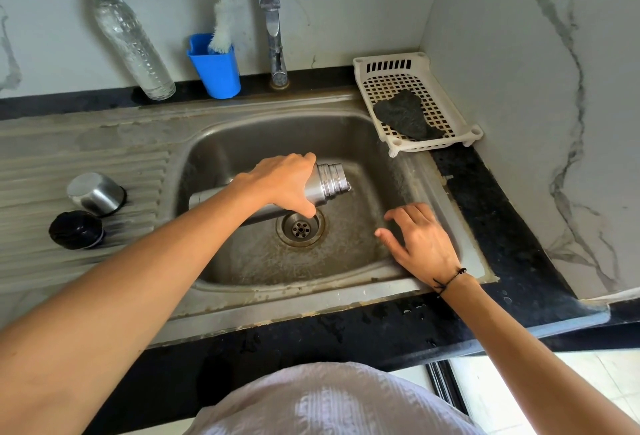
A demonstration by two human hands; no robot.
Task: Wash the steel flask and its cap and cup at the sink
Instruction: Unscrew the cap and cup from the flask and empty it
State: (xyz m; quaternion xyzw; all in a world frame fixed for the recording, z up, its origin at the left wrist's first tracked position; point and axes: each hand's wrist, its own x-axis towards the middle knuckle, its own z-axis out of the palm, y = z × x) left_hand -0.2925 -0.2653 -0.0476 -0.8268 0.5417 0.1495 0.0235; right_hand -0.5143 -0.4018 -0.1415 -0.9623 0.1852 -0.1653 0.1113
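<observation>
The steel flask (pixel 325 185) lay nearly level over the sink basin (pixel 346 261), its uncapped, threaded neck pointing right and tipped slightly down. On the ribbed drainboard (pixel 86 157) to the left, the steel cup (pixel 95 193) sat mouth-down, with the black cap (pixel 76 229) just nearer.

Light: bright, even daylight, perhaps from the lower right.
Shadows: soft, faint inside the sink (pixel 398 171).
Glare: highlights on the tap (pixel 273 19) and flask (pixel 329 182).
Distortion: wide-angle bending at edges.
Focus: mostly sharp; shirt overexposed.
</observation>
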